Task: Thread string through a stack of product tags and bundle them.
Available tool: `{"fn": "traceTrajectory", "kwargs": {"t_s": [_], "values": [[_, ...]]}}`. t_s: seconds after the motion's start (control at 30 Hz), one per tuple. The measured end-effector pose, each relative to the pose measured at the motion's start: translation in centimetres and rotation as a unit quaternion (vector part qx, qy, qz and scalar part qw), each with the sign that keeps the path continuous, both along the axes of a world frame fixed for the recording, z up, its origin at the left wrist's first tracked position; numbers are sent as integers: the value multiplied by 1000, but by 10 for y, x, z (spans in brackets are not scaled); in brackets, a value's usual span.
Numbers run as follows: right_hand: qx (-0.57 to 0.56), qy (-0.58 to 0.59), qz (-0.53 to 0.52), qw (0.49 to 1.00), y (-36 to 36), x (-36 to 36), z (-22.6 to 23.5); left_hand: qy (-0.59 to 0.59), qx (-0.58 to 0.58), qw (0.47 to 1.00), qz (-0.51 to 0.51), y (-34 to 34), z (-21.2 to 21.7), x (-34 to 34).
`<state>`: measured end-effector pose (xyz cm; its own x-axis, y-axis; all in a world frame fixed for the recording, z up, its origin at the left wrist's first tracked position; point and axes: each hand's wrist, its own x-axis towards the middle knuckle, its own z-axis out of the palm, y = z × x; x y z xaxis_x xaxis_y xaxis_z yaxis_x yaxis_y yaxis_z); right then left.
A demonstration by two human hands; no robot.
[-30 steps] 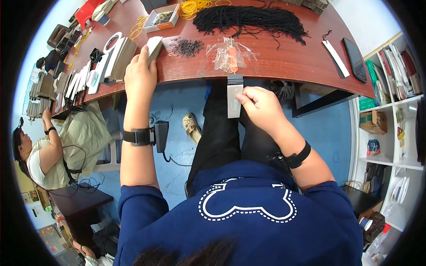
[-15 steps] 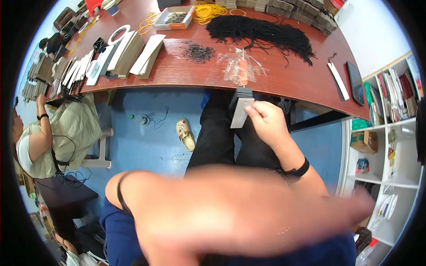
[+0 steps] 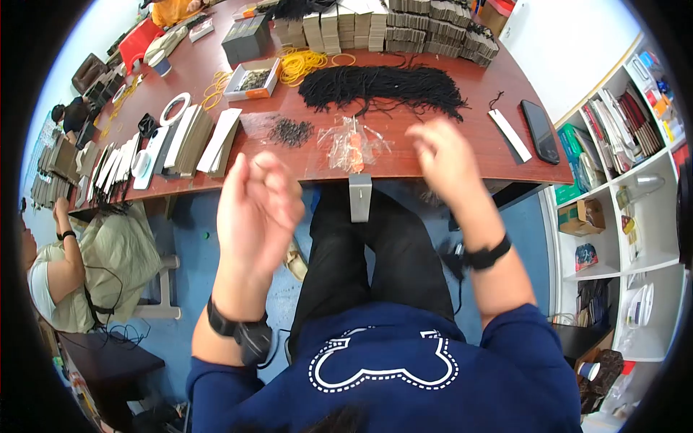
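Observation:
A grey stack of narrow cards or tags (image 3: 360, 200) with a small hole in its top face juts from the table's front edge, above my thighs. Neither hand touches it. To its left my left hand (image 3: 261, 206) is raised, palm showing, fingers loosely curled, thumb apart, nothing seen in it. My right hand (image 3: 449, 159) hovers over the table edge to the right; its fingers are bent and smeared by motion. Just behind the stack, an orange piece (image 3: 356, 150) lies on crumpled clear plastic (image 3: 333, 148). Left of that is a scatter of small black pieces (image 3: 291, 132).
A bundle of black cords (image 3: 382, 88) lies behind the plastic. Further left stand stacks of cards (image 3: 220, 141), a box of small parts (image 3: 253, 79) and yellow cord (image 3: 302, 66). A phone (image 3: 539, 131) and white strip (image 3: 510, 136) lie right. Another person (image 3: 65, 252) works far left.
My right hand has let go of the grey stack and moved up and right. My left hand, before a blur close to the camera, has drawn back left. The view has shifted.

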<state>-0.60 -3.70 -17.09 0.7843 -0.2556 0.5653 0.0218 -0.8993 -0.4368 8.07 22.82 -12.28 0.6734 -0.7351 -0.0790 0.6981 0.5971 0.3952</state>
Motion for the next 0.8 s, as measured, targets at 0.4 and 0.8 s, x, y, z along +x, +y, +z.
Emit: {"fn": "traceTrajectory", "kwargs": {"t_s": [0.4,0.8], "values": [[52,0,88,995,-49,43,1,123,-144,982,21,-43,-67,53],[458,-28,147,876,43,-54,11,-93,77,981,-149,-117,-23,13]]}}
